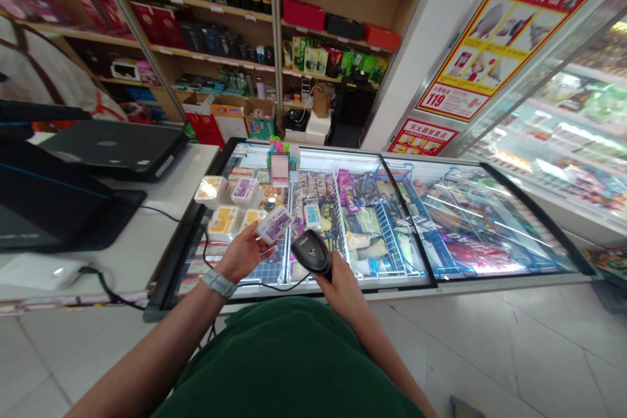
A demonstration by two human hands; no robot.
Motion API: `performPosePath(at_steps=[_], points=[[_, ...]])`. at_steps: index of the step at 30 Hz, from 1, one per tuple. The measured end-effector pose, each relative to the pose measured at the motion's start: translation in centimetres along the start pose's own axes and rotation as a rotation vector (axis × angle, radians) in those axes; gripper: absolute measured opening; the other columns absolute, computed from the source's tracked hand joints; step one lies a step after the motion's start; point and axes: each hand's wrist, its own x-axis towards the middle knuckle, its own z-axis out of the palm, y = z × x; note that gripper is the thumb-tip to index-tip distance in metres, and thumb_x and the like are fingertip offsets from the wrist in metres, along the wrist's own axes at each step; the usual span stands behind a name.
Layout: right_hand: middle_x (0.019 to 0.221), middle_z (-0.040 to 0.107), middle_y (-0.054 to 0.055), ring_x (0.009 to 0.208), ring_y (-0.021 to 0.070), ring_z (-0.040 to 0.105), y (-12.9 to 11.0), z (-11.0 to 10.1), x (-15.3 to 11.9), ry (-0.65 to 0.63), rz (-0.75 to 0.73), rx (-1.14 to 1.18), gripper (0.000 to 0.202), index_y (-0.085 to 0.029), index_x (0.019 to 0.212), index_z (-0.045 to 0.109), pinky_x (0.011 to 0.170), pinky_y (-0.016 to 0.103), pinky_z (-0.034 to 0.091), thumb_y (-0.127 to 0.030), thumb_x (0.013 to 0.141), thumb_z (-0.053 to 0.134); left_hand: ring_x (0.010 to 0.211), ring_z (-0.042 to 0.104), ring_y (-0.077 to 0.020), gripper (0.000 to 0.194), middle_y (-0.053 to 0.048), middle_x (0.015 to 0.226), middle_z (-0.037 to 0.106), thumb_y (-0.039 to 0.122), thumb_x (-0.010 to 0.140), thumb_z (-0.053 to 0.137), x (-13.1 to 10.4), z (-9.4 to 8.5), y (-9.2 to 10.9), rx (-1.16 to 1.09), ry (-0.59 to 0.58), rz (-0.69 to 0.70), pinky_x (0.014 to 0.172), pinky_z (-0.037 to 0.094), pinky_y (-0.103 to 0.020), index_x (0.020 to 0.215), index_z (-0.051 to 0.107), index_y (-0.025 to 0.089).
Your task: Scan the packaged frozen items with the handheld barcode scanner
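My left hand (245, 253), with a watch on the wrist, holds a clear plastic box with a purple label (275, 225) above the freezer's glass top. My right hand (337, 282) grips a black barcode scanner (311, 253), its head near the box but apart from it. Several similar boxes stand on the glass to the left: a yellow-labelled one (224, 222), another at the back left (210, 190) and a purple-labelled one (245, 191). A small blue-labelled pack (312, 216) lies beyond the scanner. The scanner's black cable runs leftward past my wrist.
The chest freezer (443, 284) stretches right, with packaged food under its glass. At left, a counter (166, 209) bears a black terminal (44, 189) and a closed black device (117, 144). A colourful stand (280, 168) is at the freezer's back edge. A person's sleeve (29, 65) shows upper left.
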Motion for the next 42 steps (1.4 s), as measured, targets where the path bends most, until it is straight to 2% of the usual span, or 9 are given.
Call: performPosePath(at_steps=[23, 26, 29, 32, 35, 37, 40, 42], points=[[0.099, 0.059, 0.009, 0.094, 0.0247, 0.056, -0.3, 0.2, 0.3, -0.024, 0.012, -0.003, 0.015, -0.018, 0.101, 0.050, 0.081, 0.036, 0.044, -0.023, 0.089, 0.057, 0.079, 0.069, -0.0207, 0.037, -0.013, 0.094, 0.074, 0.043, 0.094, 0.048, -0.3, -0.2, 0.0, -0.012, -0.004, -0.005, 0.064, 0.055, -0.031, 0.106, 0.066, 0.013], [0.098, 0.059, 0.009, 0.094, 0.0251, 0.057, -0.3, 0.1, 0.4, -0.024, 0.004, 0.013, 0.014, -0.017, 0.100, 0.051, 0.080, 0.036, 0.045, -0.024, 0.089, 0.057, 0.080, 0.069, -0.0195, 0.033, -0.011, 0.093, 0.073, 0.041, 0.091, 0.054, -0.9, -0.2, 0.4, 0.001, -0.008, 0.039, 0.067, 0.055, -0.031, 0.108, 0.066, 0.016], [0.097, 0.059, 0.009, 0.093, 0.0249, 0.058, 0.0, 0.2, 0.5, -0.016, -0.004, 0.014, 0.013, -0.018, 0.099, 0.051, 0.081, 0.036, 0.045, -0.025, 0.089, 0.056, 0.081, 0.067, -0.0169, 0.028, -0.006, 0.092, 0.072, 0.039, 0.084, 0.066, -1.6, -0.9, 1.3, 0.065, 0.055, 0.191, 0.071, 0.054, -0.029, 0.104, 0.067, 0.020], [0.096, 0.060, 0.008, 0.092, 0.0241, 0.058, 0.1, 0.2, 0.6, -0.012, -0.003, 0.006, 0.012, -0.019, 0.097, 0.051, 0.079, 0.035, 0.045, -0.024, 0.088, 0.057, 0.088, 0.065, -0.0172, 0.038, -0.004, 0.098, 0.071, 0.044, 0.075, 0.074, -2.1, -2.0, 2.5, 0.294, 0.175, 0.423, 0.076, 0.051, -0.028, 0.105, 0.067, 0.021], [0.096, 0.060, 0.008, 0.092, 0.0237, 0.058, 0.1, 0.2, 0.7, -0.023, 0.006, -0.007, 0.012, -0.019, 0.096, 0.051, 0.077, 0.034, 0.045, -0.024, 0.088, 0.058, 0.100, 0.062, -0.0231, 0.048, -0.007, 0.108, 0.070, 0.050, 0.071, 0.075, -2.3, -3.0, 3.0, 0.702, 0.339, 0.614, 0.089, 0.048, -0.035, 0.109, 0.066, 0.022], [0.096, 0.060, 0.008, 0.092, 0.0238, 0.058, 0.0, 0.2, 0.8, -0.032, 0.002, -0.012, 0.012, -0.019, 0.096, 0.051, 0.078, 0.034, 0.045, -0.025, 0.089, 0.057, 0.109, 0.058, -0.0271, 0.045, -0.008, 0.115, 0.067, 0.049, 0.072, 0.074, -2.1, -3.1, 2.8, 0.964, 0.447, 0.721, 0.101, 0.041, -0.040, 0.108, 0.066, 0.023], [0.096, 0.060, 0.008, 0.092, 0.0239, 0.058, -0.1, 0.2, 0.9, -0.038, -0.010, -0.009, 0.012, -0.018, 0.097, 0.051, 0.079, 0.034, 0.045, -0.025, 0.089, 0.057, 0.122, 0.049, -0.0327, 0.039, -0.010, 0.127, 0.062, 0.044, 0.077, 0.070, -1.4, -2.9, 1.8, 1.250, 0.563, 0.829, 0.111, 0.028, -0.045, 0.110, 0.065, 0.025], [0.097, 0.060, 0.008, 0.093, 0.0239, 0.058, -0.1, 0.2, 0.9, -0.040, -0.007, -0.001, 0.012, -0.018, 0.097, 0.052, 0.079, 0.034, 0.045, -0.025, 0.089, 0.058, 0.126, 0.044, -0.0361, 0.040, -0.012, 0.131, 0.059, 0.043, 0.080, 0.067, -0.6, -2.7, 1.0, 1.407, 0.638, 0.839, 0.111, 0.023, -0.049, 0.116, 0.063, 0.024]])
